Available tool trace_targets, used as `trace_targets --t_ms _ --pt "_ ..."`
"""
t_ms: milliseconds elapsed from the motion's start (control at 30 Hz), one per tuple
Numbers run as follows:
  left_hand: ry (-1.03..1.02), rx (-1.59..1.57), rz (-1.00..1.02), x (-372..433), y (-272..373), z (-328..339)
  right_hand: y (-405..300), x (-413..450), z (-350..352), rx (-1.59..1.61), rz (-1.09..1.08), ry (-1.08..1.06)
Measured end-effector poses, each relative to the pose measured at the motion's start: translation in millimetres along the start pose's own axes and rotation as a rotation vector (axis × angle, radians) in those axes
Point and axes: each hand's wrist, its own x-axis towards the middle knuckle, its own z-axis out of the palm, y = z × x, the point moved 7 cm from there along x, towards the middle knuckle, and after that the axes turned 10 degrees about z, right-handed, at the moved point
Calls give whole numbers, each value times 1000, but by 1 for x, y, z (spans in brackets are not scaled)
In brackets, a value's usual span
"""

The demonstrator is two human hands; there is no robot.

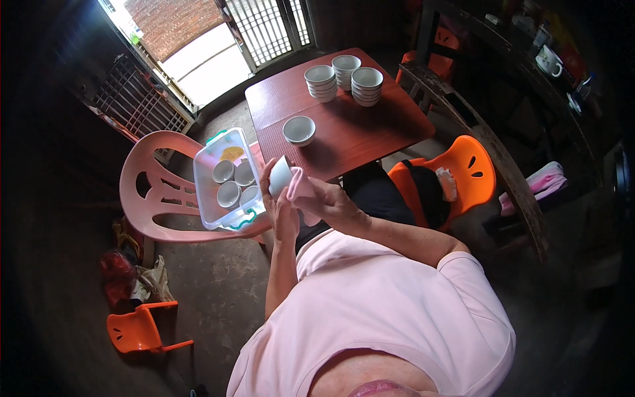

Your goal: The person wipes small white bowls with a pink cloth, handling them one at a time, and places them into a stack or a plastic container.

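Observation:
A tilted white bowl (280,174) is in my left hand (283,211), the fingers around its outside. My right hand (340,206) grips a pink cloth (303,193), which lies against the bowl's rim. On the reddish-brown table (283,99) a white bowl (299,131) stands near the left edge, and it may be more than one nested. Three stacks of white bowls, a left stack (321,83), a back stack (346,72) and a right stack (367,87), rise at the far side. More bowls (229,194) and something yellow (231,153) lie inside a clear plastic box (211,218).
The box rests on a pink plastic armchair (141,218) at my left. An orange chair (471,173) with a dark item over it stands to the right, beside a wooden bench (476,124). A small orange chair (134,330) and plastic bags (154,280) are on the floor.

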Motion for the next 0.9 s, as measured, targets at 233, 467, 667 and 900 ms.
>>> trace_targets --t_ms 233,467,667,900 --pt "-108 -183 -486 -9 -35 -28 -20 -21 6 -769 -791 164" --pt "-167 278 -93 5 9 -14 1 0 -3 203 -5 52" --pt "13 -87 -134 6 18 -11 -16 -17 26 -600 -542 109" --pt "-141 -263 -330 3 19 9 -28 -13 11 -454 -616 131"
